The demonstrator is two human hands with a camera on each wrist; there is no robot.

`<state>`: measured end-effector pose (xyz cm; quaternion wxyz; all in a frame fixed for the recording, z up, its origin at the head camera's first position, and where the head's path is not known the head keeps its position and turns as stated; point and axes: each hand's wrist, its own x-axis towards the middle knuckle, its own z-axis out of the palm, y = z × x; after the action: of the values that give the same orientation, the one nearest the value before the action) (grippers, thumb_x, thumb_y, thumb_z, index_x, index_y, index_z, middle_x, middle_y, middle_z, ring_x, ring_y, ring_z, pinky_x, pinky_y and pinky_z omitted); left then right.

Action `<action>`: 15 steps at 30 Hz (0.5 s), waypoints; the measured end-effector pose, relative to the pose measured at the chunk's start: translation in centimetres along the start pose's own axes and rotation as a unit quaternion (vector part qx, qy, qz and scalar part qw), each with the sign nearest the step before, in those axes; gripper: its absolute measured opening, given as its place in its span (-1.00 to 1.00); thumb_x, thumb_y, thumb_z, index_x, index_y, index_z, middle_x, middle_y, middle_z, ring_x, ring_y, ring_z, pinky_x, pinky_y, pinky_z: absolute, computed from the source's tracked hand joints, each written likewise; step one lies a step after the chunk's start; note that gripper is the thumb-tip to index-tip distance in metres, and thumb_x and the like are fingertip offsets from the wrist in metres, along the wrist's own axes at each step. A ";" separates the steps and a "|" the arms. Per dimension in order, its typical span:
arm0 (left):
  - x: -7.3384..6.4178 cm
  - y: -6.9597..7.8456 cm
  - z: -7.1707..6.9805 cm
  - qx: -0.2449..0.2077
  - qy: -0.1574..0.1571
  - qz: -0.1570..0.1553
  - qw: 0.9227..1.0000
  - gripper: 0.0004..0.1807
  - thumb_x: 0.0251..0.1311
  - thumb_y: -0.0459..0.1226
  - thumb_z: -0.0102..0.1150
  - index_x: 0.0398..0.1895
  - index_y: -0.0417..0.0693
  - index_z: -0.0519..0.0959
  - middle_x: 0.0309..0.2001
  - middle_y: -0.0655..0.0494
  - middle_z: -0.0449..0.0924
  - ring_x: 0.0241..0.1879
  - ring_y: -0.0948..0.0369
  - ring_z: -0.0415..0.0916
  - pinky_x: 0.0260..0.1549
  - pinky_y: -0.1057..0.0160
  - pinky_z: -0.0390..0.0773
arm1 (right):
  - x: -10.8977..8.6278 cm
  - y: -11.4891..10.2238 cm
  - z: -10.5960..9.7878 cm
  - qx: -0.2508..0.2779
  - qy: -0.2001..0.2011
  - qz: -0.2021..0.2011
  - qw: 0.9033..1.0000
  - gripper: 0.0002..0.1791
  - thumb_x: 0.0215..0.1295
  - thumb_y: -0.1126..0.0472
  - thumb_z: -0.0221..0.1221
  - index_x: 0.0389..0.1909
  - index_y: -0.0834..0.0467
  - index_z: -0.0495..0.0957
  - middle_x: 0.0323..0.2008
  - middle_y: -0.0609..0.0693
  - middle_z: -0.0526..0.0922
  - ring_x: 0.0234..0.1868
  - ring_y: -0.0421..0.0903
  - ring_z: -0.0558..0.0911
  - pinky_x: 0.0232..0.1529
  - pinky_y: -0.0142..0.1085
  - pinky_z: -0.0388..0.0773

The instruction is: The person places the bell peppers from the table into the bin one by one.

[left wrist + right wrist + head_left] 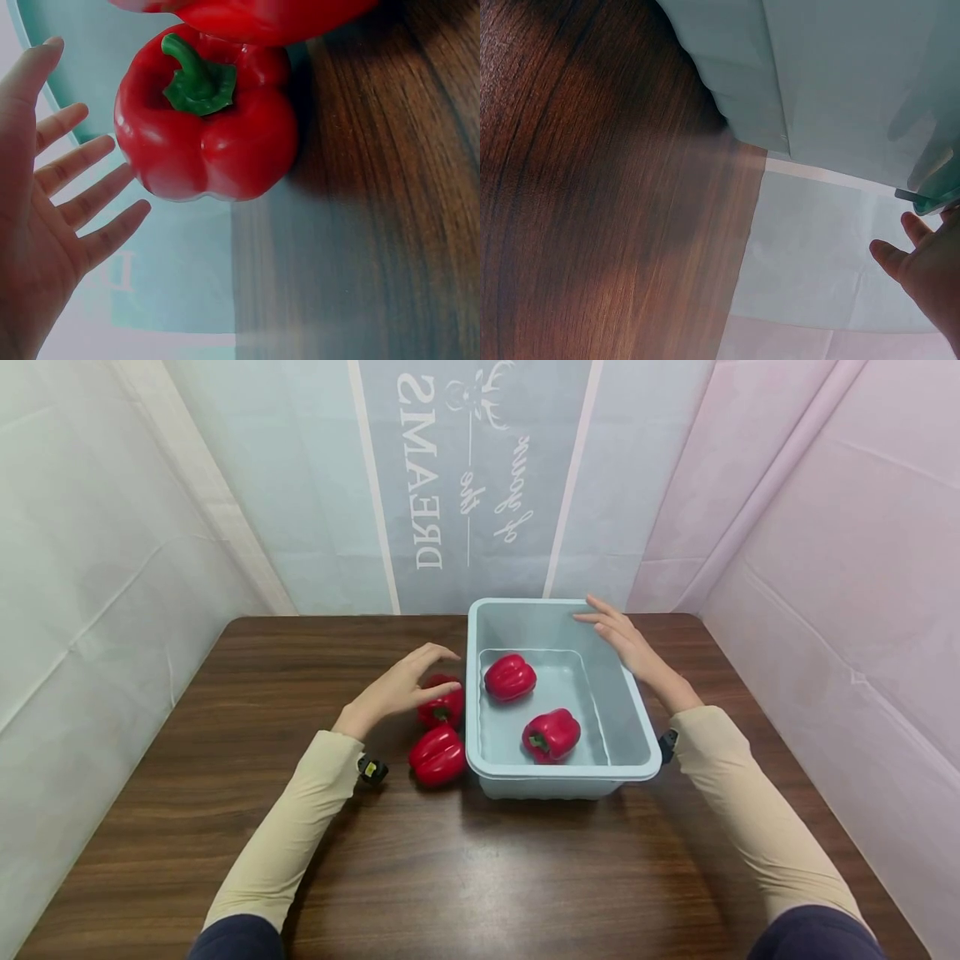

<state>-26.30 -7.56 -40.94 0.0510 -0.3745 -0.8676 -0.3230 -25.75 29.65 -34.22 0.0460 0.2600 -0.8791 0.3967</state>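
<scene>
A light blue plastic bin (561, 772) stands on the table, with two red bell peppers (510, 677) lying apart inside it. Two more are outside against its left: a far bell pepper (442, 703), partly hidden by my left hand (393, 691), and a nearer bell pepper (437, 757). My left hand's fingers are spread and extended beside the far pepper, whose green stem (196, 81) shows in the left wrist view. My right hand (626, 647) lies over the bin's right rim, fingers fairly straight; in the right wrist view some fingertips (889, 255) show outside the wall.
The dark wood-grain table (480, 877) extends in front of the bin and to both sides. Behind its far edge hangs a pale blue-grey cloth (480, 485) with lettering. White cloth (855, 610) hangs along both sides.
</scene>
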 end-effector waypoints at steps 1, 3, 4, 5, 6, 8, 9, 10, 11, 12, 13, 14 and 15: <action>0.0 -0.1 0.0 0.001 -0.002 -0.003 1.000 -0.42 0.10 0.04 0.20 0.15 0.02 0.38 0.11 0.10 0.40 0.13 0.14 0.33 0.14 0.09 0.38 | 0.1 0.0 0.0 0.001 0.000 0.000 1.000 -0.59 0.40 0.33 -0.24 0.17 0.43 0.34 0.38 0.34 -0.02 0.40 0.31 -0.11 0.27 0.29 -0.25; 0.0 -0.2 0.0 0.001 -0.003 -0.007 1.000 -0.42 0.10 0.05 0.20 0.15 0.02 0.38 0.10 0.12 0.40 0.12 0.15 0.33 0.13 0.10 0.40 | 0.1 0.0 0.0 0.002 0.000 -0.001 1.000 -0.59 0.40 0.33 -0.24 0.17 0.43 0.34 0.38 0.34 -0.02 0.40 0.32 -0.11 0.27 0.29 -0.25; 0.0 -0.3 0.0 0.001 -0.004 -0.008 1.000 -0.42 0.10 0.05 0.20 0.15 0.03 0.38 0.10 0.12 0.40 0.12 0.16 0.33 0.13 0.11 0.40 | 0.2 0.0 0.0 0.003 0.001 -0.001 1.000 -0.59 0.40 0.34 -0.23 0.16 0.43 0.34 0.38 0.34 -0.02 0.40 0.32 -0.11 0.27 0.29 -0.25; 0.1 -0.3 -0.1 0.001 -0.005 -0.010 1.000 -0.42 0.10 0.05 0.20 0.15 0.04 0.38 0.10 0.13 0.40 0.12 0.16 0.33 0.13 0.11 0.40 | 0.3 0.1 0.0 0.003 0.001 -0.001 1.000 -0.59 0.40 0.34 -0.24 0.16 0.43 0.33 0.38 0.35 -0.02 0.40 0.32 -0.11 0.27 0.29 -0.25; 0.1 -0.4 -0.1 0.000 -0.006 -0.011 1.000 -0.43 0.10 0.04 0.20 0.15 0.04 0.38 0.10 0.13 0.40 0.12 0.16 0.34 0.12 0.11 0.40 | 0.3 0.1 -0.1 0.003 0.002 -0.001 1.000 -0.59 0.40 0.34 -0.24 0.16 0.43 0.34 0.38 0.35 -0.02 0.40 0.32 -0.10 0.27 0.29 -0.25; 0.1 -0.4 -0.1 -0.003 -0.007 -0.011 1.000 -0.43 0.10 0.03 0.21 0.15 0.02 0.38 0.11 0.10 0.40 0.12 0.14 0.34 0.12 0.09 0.40 | 0.4 0.1 -0.1 0.003 0.002 0.002 1.000 -0.59 0.40 0.33 -0.24 0.17 0.43 0.33 0.38 0.34 -0.02 0.40 0.31 -0.10 0.27 0.29 -0.25; 0.1 -0.5 -0.1 -0.005 -0.010 -0.012 1.000 -0.42 0.10 0.03 0.21 0.15 0.01 0.38 0.11 0.08 0.40 0.12 0.12 0.34 0.12 0.08 0.40 | 0.5 0.1 -0.1 0.004 0.001 0.004 1.000 -0.58 0.40 0.33 -0.24 0.17 0.42 0.33 0.38 0.34 -0.02 0.40 0.30 -0.11 0.27 0.29 -0.25; 0.1 -0.5 -0.2 -0.007 -0.012 -0.012 1.000 -0.42 0.11 0.03 0.20 0.15 0.00 0.38 0.11 0.06 0.40 0.13 0.12 0.34 0.13 0.08 0.40 | 0.5 0.1 -0.1 0.005 0.001 0.006 1.000 -0.58 0.41 0.32 -0.24 0.17 0.42 0.33 0.39 0.33 -0.02 0.40 0.30 -0.11 0.27 0.28 -0.25; 0.1 -0.5 -0.2 -0.009 -0.013 -0.013 1.000 -0.42 0.11 0.03 0.20 0.15 -0.01 0.38 0.12 0.04 0.40 0.13 0.10 0.34 0.13 0.07 0.40 | 0.6 0.3 -0.1 0.006 0.001 0.008 1.000 -0.58 0.41 0.32 -0.24 0.17 0.41 0.34 0.39 0.33 -0.03 0.41 0.29 -0.11 0.27 0.29 -0.25; 0.1 -0.6 -0.2 -0.011 -0.015 -0.014 1.000 -0.41 0.11 0.04 0.19 0.15 -0.03 0.38 0.12 0.02 0.40 0.13 0.08 0.34 0.13 0.06 0.39 | 0.8 0.8 -0.1 0.006 0.001 0.009 1.000 -0.58 0.41 0.30 -0.24 0.18 0.38 0.34 0.40 0.30 -0.03 0.41 0.27 -0.11 0.27 0.28 -0.25; 0.1 -0.6 -0.2 -0.011 -0.018 -0.015 1.000 -0.40 0.11 0.05 0.18 0.16 -0.03 0.37 0.12 0.02 0.40 0.13 0.07 0.34 0.13 0.06 0.39 | 1.0 1.5 -0.1 0.004 0.002 0.010 1.000 -0.58 0.42 0.27 -0.24 0.19 0.35 0.35 0.41 0.26 -0.03 0.42 0.24 -0.11 0.28 0.28 -0.25; 0.1 -0.7 -0.3 -0.011 -0.020 -0.018 1.000 -0.40 0.11 0.07 0.18 0.16 -0.02 0.37 0.12 0.02 0.40 0.13 0.07 0.34 0.12 0.06 0.40 | 1.1 2.1 0.0 0.004 0.002 0.010 1.000 -0.57 0.43 0.24 -0.24 0.20 0.32 0.35 0.42 0.23 -0.03 0.43 0.21 -0.11 0.28 0.27 -0.25; 0.1 -0.7 -0.3 -0.011 -0.022 -0.021 0.999 -0.39 0.11 0.08 0.17 0.16 -0.01 0.37 0.12 0.04 0.39 0.13 0.08 0.33 0.12 0.07 0.40 | 1.3 2.8 0.0 0.003 0.003 0.009 1.000 -0.56 0.44 0.21 -0.24 0.21 0.30 0.35 0.42 0.20 -0.03 0.43 0.19 -0.11 0.28 0.27 -0.25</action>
<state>-26.92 -8.04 -41.04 0.0214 -0.3638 -0.8725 -0.3255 -28.28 30.64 -35.75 0.0442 0.2506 -0.8803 0.4003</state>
